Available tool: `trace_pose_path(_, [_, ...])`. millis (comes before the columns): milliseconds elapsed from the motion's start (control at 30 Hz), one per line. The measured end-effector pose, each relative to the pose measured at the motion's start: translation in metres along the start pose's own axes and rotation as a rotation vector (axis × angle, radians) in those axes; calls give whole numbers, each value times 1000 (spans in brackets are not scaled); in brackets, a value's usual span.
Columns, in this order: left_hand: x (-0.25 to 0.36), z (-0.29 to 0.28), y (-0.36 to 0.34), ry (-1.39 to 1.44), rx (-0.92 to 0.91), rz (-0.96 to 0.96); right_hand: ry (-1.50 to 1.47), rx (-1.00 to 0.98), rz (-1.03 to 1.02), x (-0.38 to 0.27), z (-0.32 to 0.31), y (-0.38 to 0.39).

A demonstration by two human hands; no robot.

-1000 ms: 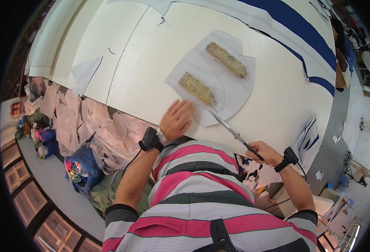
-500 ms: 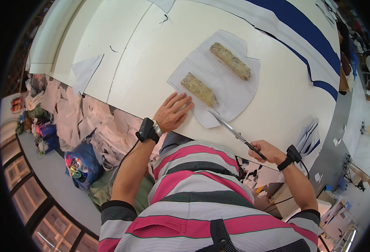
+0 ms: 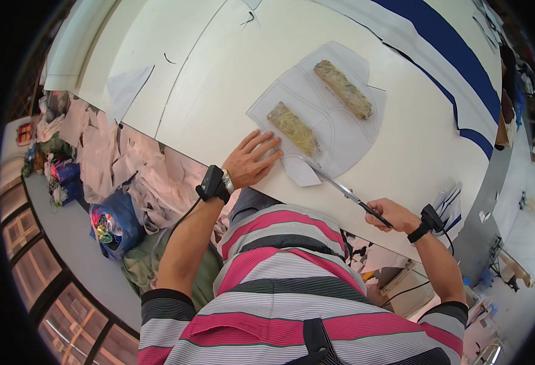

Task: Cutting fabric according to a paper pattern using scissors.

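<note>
1. Since the earlier frame, the whole view has shifted, so the table [image 3: 207, 109] and what lies on it sit further right; the left hand [image 3: 252, 161] has crept a little along the pale sheet [image 3: 352, 140] toward its left corner, while the right hand [image 3: 395, 216] keeps its hold.
2. The left hand lies palm down with its fingers extended and slightly apart, clamped on nothing; its fingertips rest at the sheet's near left edge, just beside the nearer wrapped bar [image 3: 292, 126].
3. The right hand is closed around the dark handles of the scissors [image 3: 345, 193]; their long metal blades slant up and left, the tip at the near part of the sheet; whether the blades are parted, I cannot tell.
4. The sheet lies flat on the table in front of the person, marked with curved outlines; the nearer bar and the farther wrapped bar [image 3: 343, 89], both yellowish, rest on it, apart and slanting the same way.
5. Beyond, to the right, stretches white and navy fabric [image 3: 450, 55]; a pale triangular scrap [image 3: 127, 91] lies at the table's left edge; below that edge are heaped pinkish scraps [image 3: 103, 152] and a blue bag [image 3: 115, 222].
</note>
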State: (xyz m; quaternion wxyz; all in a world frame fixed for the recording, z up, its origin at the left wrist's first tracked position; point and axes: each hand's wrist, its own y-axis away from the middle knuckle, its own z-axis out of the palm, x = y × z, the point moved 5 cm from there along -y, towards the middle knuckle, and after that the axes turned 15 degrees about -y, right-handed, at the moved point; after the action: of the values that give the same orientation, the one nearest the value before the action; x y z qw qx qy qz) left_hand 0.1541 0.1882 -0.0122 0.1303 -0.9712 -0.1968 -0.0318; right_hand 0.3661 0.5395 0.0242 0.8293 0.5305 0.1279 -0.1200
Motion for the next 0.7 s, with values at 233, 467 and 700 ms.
trace_pose_path(233, [-1, -2, -2, 17, 2, -6, 51, -33, 32, -11, -7, -1])
trace_pose_path(467, [-1, 0, -1, 16, 0, -8, 109, -33, 56, -33, -16, -2])
trace_pose_path(700, [-1, -1, -1, -5, 18, -9, 168, -37, 98, -49, -25, -4])
